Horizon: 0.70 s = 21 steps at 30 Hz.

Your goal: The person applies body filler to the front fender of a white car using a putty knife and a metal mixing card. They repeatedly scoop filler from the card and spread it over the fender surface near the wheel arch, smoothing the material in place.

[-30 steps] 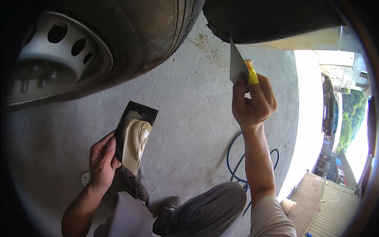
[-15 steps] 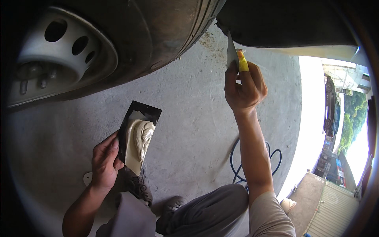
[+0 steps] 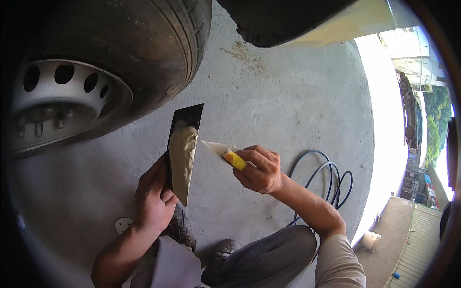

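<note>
My left hand (image 3: 154, 197) is closed on the edge of a thin dark board (image 3: 190, 114), held tilted above the floor. A thick cream-coloured heap of putty (image 3: 183, 153) covers much of the board's face. In my right hand (image 3: 261, 169) a putty knife (image 3: 219, 148) is pinched, with something yellow at its grip. The blade points left toward the putty, a small gap away from it.
A vehicle tyre (image 3: 158, 53) on a pale metal wheel (image 3: 48, 96) fills the upper left. Dark bodywork (image 3: 288, 19) overhangs the top. A blue hose (image 3: 331, 165) lies coiled on the concrete floor (image 3: 269, 105) at right. A pale bucket (image 3: 370, 241) stands farther right.
My right hand has come down and left from the dark bodywork to beside the board, bringing the putty knife. The left hand has shifted right and turned the board more edge-on.
</note>
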Each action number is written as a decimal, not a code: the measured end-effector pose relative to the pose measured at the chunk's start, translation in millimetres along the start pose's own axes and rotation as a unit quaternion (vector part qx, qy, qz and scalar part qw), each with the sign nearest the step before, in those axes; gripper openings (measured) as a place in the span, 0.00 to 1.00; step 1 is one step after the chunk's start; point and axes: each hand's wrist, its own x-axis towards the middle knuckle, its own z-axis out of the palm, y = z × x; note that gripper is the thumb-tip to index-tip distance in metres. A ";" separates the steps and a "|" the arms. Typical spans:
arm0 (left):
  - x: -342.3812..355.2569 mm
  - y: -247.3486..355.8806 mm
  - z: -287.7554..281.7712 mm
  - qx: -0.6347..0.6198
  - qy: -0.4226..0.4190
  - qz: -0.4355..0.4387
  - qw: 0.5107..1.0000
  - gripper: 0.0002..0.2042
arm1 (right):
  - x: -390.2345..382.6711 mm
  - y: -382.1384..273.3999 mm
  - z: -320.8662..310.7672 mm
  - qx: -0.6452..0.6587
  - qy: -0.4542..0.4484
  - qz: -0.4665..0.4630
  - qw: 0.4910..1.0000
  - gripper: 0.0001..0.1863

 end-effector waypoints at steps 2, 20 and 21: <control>-0.1 -1.3 3.6 0.040 0.005 -0.020 0.999 0.22 | -7.2 -1.2 -5.4 0.012 0.072 0.032 0.997 0.15; 24.9 58.5 0.4 0.118 0.020 -0.059 0.991 0.17 | -50.5 1.9 87.1 0.252 0.237 0.332 0.878 0.11; 25.4 62.1 -0.4 0.146 0.003 -0.064 0.987 0.18 | -50.0 9.6 96.8 0.238 0.262 0.350 0.867 0.12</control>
